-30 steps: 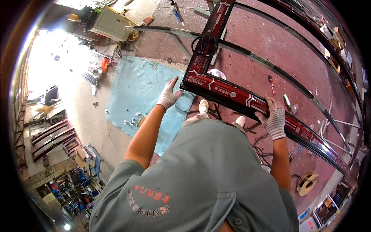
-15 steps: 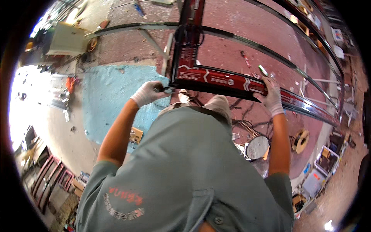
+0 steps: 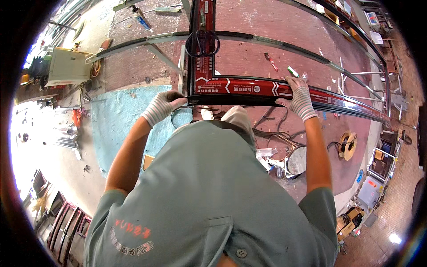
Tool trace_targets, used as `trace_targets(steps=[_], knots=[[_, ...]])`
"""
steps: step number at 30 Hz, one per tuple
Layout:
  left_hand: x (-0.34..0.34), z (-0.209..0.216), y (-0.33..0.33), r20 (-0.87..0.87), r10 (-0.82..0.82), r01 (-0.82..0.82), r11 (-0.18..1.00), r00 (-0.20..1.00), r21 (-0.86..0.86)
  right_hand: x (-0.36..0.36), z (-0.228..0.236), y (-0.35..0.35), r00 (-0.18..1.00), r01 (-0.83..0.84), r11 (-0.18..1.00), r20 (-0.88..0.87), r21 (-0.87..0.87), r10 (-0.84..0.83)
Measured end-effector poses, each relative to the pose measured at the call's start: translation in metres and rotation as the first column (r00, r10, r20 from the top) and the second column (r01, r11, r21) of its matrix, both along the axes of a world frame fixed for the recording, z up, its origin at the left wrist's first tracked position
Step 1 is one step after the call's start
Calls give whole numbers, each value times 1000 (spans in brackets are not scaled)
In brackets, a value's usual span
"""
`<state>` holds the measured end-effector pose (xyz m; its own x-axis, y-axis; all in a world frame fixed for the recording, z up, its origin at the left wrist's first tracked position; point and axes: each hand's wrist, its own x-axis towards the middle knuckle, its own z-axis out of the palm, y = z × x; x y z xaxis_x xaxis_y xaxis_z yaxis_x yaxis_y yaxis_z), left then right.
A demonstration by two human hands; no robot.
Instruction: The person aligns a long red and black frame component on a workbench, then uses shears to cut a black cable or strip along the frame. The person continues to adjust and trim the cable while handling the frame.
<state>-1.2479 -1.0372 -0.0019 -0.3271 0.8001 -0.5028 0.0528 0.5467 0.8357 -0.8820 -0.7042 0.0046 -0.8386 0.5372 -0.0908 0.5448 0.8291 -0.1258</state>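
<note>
A long frame (image 3: pixel 249 86) with red printed film and black edges lies in front of me, its corner left of centre. A thin black strip (image 3: pixel 235 100) runs along its near edge. My left hand (image 3: pixel 161 107), in a striped pale glove with bare fingertips, is closed at the corner, pinching the strip's end. Below that hand hangs a thin dark loop. My right hand (image 3: pixel 300 101), gloved alike, is closed around the frame's near bar, fingers over the top and thumb at the strip. Black-handled scissors (image 3: pixel 203 43) lie on the bar that runs away from me.
Metal rails (image 3: pixel 262 42) pass beneath the frame. A blue sheet (image 3: pixel 126 111) covers floor at left. Cables, a round-topped object (image 3: pixel 296 161) and a spool (image 3: pixel 348 146) are at right near my legs. A blue bottle (image 3: pixel 141 20) and a red-handled tool (image 3: pixel 270 61) lie farther off.
My left hand has closed in at the frame's corner, with its fingertips now beside it. The right hand keeps its place on the bar. The whole view has shifted slightly.
</note>
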Motion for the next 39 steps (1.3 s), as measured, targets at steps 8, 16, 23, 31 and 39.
trace_targets(steps=[8, 16, 23, 31, 39], knots=[[17, 7, 9, -83, -81, 76, 995, 993, -67, -72, 6, -61, 995, -77, 993, -62, -85, 72], [18, -2, 12, -151, -36, 27, 998, 988, -56, -76, -5, -61, 974, -188, 982, -139, -34, 181], [16, -14, 12, -132, -40, 46, 998, 990, 49, -83, 0, -63, 964, -217, 976, -161, -24, 211], [18, -15, 12, -184, -45, 42, 999, 982, -19, -112, 12, -88, 993, -101, 988, 45, -119, 107], [22, -4, 16, -183, -45, 45, 999, 982, -3, -128, 8, -99, 990, -135, 987, -46, -84, 131]])
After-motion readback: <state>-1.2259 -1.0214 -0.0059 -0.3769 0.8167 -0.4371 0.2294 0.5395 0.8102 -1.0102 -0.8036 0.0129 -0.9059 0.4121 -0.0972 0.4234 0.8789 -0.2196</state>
